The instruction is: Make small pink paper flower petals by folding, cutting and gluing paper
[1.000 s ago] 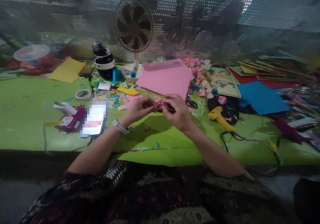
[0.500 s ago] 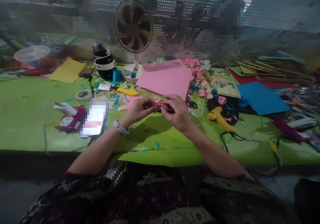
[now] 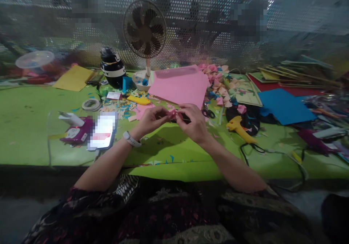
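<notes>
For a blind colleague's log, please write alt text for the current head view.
A person's left hand and right hand pinch a small pink piece above a green table strewn with paper scraps. A pink sheet lies beyond them, a lit phone to the left, a yellow glue gun to the right.

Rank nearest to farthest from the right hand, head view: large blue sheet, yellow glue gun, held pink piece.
1. Held pink piece: at the right hand
2. Yellow glue gun: on its right
3. Large blue sheet: farther right

Perf. screen (image 3: pixel 185 35) behind green tbl (image 3: pixel 24 127); gray flr (image 3: pixel 16 207), dim lt.
</notes>
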`<state>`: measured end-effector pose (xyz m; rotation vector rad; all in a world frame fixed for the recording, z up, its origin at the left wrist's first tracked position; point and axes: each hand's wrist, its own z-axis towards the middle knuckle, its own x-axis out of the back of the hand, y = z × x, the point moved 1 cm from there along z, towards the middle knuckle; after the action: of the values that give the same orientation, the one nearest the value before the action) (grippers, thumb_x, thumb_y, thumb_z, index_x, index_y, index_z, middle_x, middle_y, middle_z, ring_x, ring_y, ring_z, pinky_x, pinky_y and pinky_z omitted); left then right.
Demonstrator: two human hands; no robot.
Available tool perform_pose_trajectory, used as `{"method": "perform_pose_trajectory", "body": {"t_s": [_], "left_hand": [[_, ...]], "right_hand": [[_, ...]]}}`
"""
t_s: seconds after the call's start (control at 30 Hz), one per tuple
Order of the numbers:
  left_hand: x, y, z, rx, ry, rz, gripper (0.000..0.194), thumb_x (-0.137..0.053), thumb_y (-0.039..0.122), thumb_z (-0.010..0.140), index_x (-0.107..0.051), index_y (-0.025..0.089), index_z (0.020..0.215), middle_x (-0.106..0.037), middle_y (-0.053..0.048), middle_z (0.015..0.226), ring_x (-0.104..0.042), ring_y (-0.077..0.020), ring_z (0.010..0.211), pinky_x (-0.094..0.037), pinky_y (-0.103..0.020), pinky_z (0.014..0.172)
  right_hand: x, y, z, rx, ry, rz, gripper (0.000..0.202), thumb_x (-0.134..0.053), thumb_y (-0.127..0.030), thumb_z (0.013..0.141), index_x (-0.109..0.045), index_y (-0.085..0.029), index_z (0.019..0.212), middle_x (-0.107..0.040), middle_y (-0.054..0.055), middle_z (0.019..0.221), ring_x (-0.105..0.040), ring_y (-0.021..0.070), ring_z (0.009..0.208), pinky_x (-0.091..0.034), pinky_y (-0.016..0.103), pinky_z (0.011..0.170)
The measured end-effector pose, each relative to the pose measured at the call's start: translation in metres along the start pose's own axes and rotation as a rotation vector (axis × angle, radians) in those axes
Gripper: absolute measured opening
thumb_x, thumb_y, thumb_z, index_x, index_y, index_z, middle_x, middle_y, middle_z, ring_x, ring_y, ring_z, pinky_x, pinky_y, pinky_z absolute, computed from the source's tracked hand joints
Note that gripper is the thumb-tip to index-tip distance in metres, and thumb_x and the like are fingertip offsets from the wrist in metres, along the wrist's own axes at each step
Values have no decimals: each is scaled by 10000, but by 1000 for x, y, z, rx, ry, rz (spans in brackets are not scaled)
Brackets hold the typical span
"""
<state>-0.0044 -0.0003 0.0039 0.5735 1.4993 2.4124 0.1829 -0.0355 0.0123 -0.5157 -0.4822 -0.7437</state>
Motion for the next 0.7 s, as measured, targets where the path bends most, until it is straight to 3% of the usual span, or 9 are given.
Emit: {"method": "perform_pose_trajectory", "body": {"t_s": [0.47,0.7], "left_hand": [[0,1,0,-34,6,44,342,-723,488,836,-662,152,853,-724,-61,799,-697,-129,713,-584,-236,621],[0,2,1,-40,1,82,339,-718,494,842,-666,159,860,-726,-57,797,-697,-134,705,-577,-244,604]], "right_hand": [[-1,1,-1,63,33,19,159,-632,-197,864,-674,-236,1012,-699,90,1072,-649,261,1039,-529,474,926],[-1,2,-1,37,-17,24,147,-628,-210,886,-689,-251,1013,-698,84,1098,-640,268,1069,-511,509,968]]}}
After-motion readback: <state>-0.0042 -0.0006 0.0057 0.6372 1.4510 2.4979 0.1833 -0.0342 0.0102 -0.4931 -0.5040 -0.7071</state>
